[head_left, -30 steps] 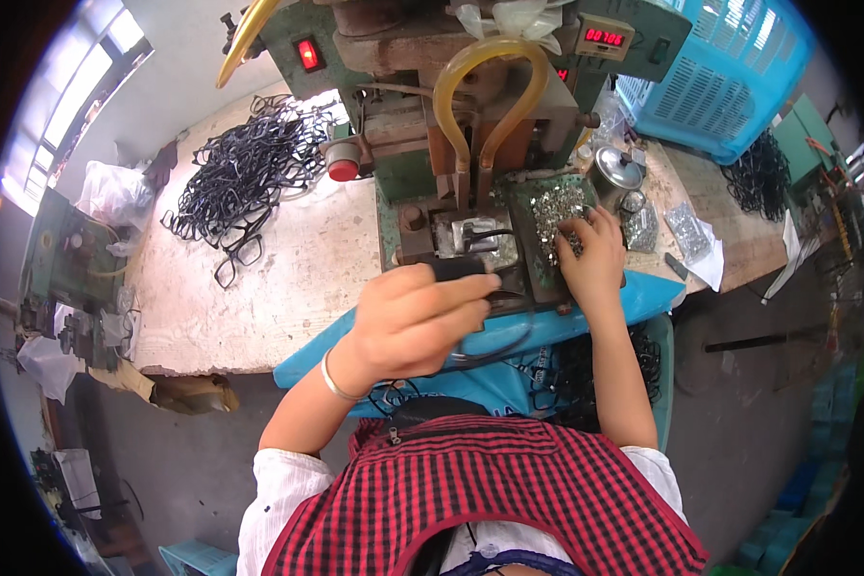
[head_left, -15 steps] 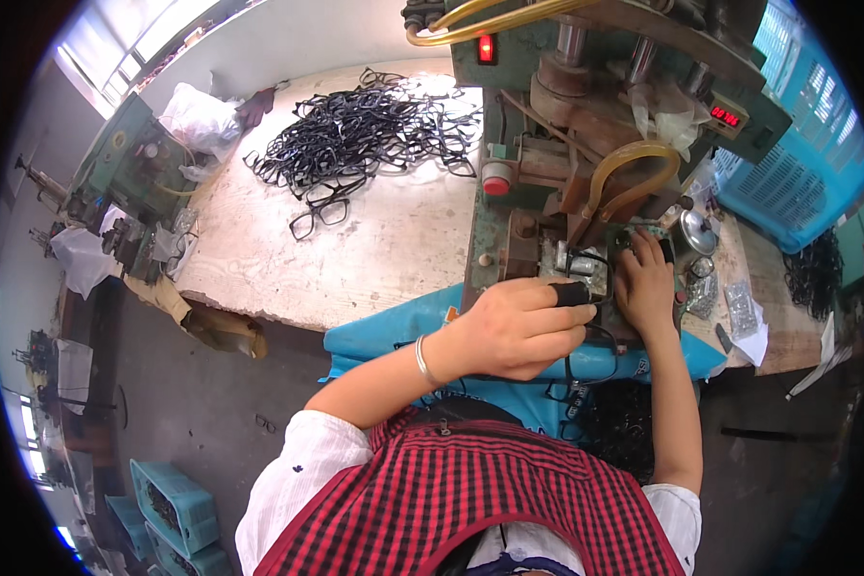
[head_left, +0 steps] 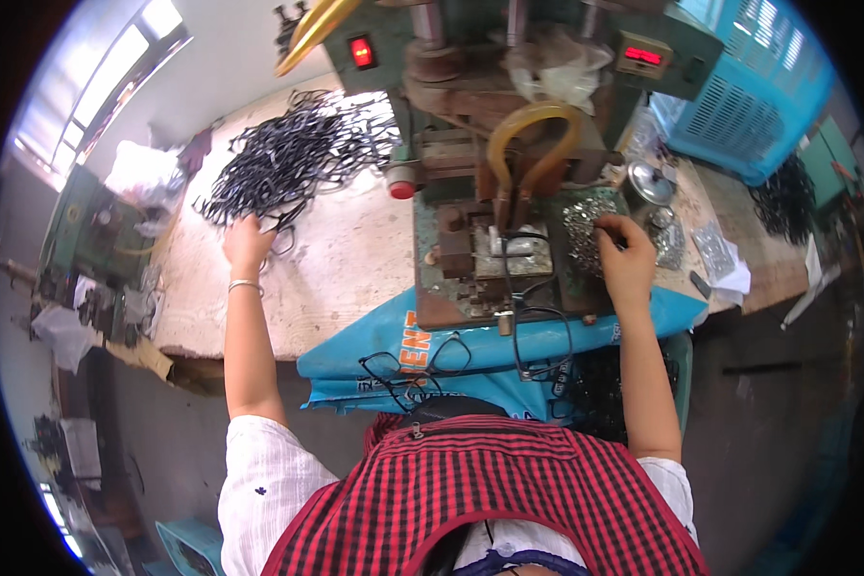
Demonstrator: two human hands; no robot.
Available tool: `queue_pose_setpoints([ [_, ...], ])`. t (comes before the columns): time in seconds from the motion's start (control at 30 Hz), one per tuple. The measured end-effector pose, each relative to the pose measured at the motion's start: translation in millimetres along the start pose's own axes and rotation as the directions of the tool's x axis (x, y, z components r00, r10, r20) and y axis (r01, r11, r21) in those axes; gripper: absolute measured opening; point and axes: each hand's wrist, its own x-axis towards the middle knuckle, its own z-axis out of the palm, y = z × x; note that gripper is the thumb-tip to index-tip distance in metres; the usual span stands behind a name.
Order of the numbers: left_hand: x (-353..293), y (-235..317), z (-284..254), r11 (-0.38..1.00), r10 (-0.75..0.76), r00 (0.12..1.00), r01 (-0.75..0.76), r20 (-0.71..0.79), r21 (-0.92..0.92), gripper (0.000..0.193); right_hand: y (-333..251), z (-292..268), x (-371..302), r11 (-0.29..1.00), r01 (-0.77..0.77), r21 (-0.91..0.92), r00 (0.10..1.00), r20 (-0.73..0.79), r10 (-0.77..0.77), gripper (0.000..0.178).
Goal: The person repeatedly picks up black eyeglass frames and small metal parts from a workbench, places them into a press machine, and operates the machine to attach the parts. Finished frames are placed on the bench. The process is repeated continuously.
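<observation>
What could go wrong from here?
The left hand is at the near edge of a tangled pile of black glasses frames; pulling one might drag others along.

The right hand is at a heap of small metal parts; a careless move could scatter some.

The press has a lit red switch, so it may be powered; fingers straying under it could get pinched.

Impossible to make out the hidden fingertips of the bare left hand (head_left: pixel 248 248) at the tangled heap of black plastic spectacle frames (head_left: pixel 283 154), anything tiny in the bare right hand's (head_left: pixel 631 261) pinch, the shapes of the small silvery metal pieces (head_left: pixel 584 228), or the top of the green metal press (head_left: pixel 451 149), cropped by the upper edge.
</observation>
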Motion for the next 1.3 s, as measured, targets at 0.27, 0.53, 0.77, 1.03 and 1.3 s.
queue_pose_setpoints([
  [0.27,-65.5,32.9,49.1,0.854,0.254,0.949,-0.31,-0.185,-0.417,0.014,0.9,-37.4,-39.1,0.994,-0.104,0.035,0.992,-0.073,0.106,0.009],
  [0.53,-108.2,102.9,-47.5,0.779,0.085,0.974,0.067,0.21,-0.624,0.024,-113.1,-5.4,8.1,0.953,-0.054,0.299,0.943,0.328,-0.049,0.019],
  [0.77,-118.2,117.5,-49.3,0.775,-0.022,0.965,-0.15,-0.263,-0.614,0.034,-107.1,31.0,1.1,0.808,-0.256,0.531,0.929,0.367,0.053,0.05],
  [1.03,-107.0,183.0,-127.5,-0.024,-0.245,0.907,-0.358,-0.342,-0.933,0.009,-131.7,36.2,-10.1,0.57,-0.358,0.74,0.919,0.385,0.078,0.055],
  [1.3,-182.2,223.1,-205.1,-0.024,0.532,0.385,-0.883,-0.754,-0.468,0.019,-115.3,-1.1,-9.4,0.932,0.018,0.361,0.945,0.298,-0.134,0.04],
])
